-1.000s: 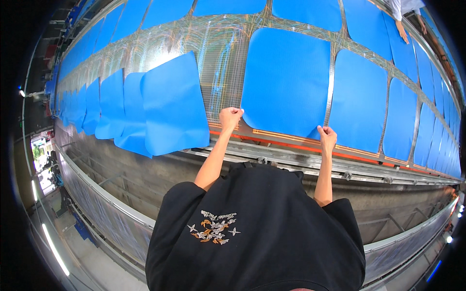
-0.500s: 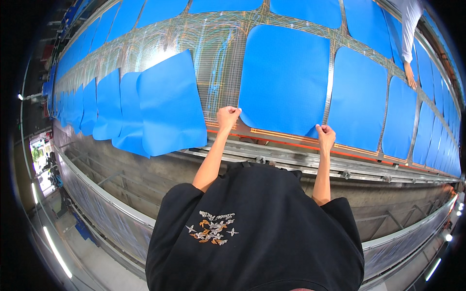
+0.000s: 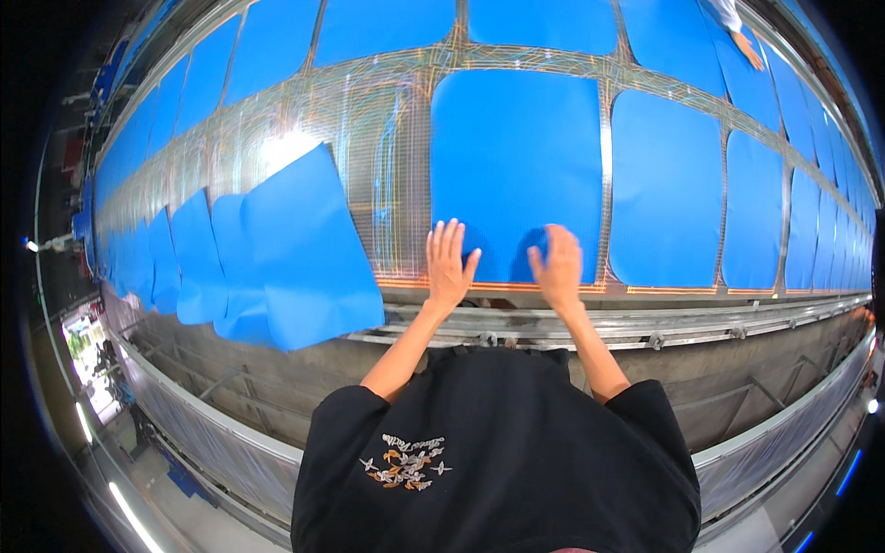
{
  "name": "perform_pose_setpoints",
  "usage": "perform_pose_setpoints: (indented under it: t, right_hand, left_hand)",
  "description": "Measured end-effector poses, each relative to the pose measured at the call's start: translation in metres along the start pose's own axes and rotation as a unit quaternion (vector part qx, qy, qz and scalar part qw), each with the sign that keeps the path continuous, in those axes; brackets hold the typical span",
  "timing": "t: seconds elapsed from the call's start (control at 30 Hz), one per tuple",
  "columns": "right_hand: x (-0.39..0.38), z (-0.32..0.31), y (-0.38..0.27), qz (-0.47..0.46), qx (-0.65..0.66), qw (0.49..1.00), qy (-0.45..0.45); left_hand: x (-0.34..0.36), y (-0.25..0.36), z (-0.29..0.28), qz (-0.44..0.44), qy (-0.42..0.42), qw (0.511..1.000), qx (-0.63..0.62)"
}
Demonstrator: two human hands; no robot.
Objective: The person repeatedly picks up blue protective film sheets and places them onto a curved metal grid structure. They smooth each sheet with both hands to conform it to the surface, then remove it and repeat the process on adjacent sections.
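Note:
In front of me a blue sheet [image 3: 516, 157] with rounded corners lies flat on a long table marked with many coloured lines [image 3: 387, 184]. My left hand [image 3: 449, 265] is open over the sheet's near left corner, fingers stretched out. Over the near edge, farther right, my right hand [image 3: 559, 267] is open too, palm down, casting a shadow on the sheet. Whether either palm presses on the sheet I cannot tell. Left of my hands, a row of loose, overlapping blue sheets [image 3: 300, 244] lies along the near side, some hanging over the edge.
More blue sheets [image 3: 668, 189] lie in rows to the right and along the far side. A co-worker's hand [image 3: 749, 51] reaches over the far right sheets. A metal rail [image 3: 590, 327] runs along the table's near edge, close to my body.
Both my hands have let go of the sheet's near corners and opened over it, moving closer together. The sheet's near edge now lies flatter. The co-worker's hand has moved farther away.

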State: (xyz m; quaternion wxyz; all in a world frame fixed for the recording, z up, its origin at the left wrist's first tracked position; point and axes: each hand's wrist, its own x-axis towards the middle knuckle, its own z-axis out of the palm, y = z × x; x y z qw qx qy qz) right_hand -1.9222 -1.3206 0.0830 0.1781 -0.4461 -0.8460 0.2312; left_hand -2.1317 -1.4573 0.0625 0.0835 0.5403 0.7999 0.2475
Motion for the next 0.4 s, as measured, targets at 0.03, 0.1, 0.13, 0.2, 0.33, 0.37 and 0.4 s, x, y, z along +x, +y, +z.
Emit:
perform_pose_setpoints:
  t: [0.03, 0.1, 0.13, 0.2, 0.33, 0.37, 0.4]
  right_hand:
    - [0.002, 0.012, -0.007, -0.063, 0.024, 0.997, -0.028]
    - [0.004, 0.033, -0.021, -0.150, -0.002, 0.980, -0.133]
    - [0.007, 0.042, -0.023, -0.183, -0.020, 0.968, -0.171]
    - [0.026, 0.054, -0.023, -0.194, -0.017, 0.965, -0.175]
    - [0.106, 0.059, -0.003, -0.149, -0.065, 0.978, -0.131]
    - [0.132, 0.059, 0.002, -0.130, -0.051, 0.985, -0.103]
    - [0.140, 0.063, 0.005, -0.130, -0.052, 0.985, -0.105]
  left_hand:
    - [0.006, 0.003, 0.004, 0.034, -0.046, 0.998, 0.011]
    - [0.020, 0.002, 0.015, 0.087, -0.128, 0.987, 0.034]
    - [0.032, -0.001, 0.019, 0.101, -0.131, 0.985, 0.053]
    - [0.059, -0.009, 0.024, 0.124, -0.135, 0.979, 0.093]
    - [0.134, -0.018, 0.026, 0.125, -0.120, 0.983, 0.068]
    - [0.159, -0.020, 0.029, 0.136, -0.116, 0.982, 0.065]
    - [0.184, -0.023, 0.035, 0.145, -0.109, 0.981, 0.068]
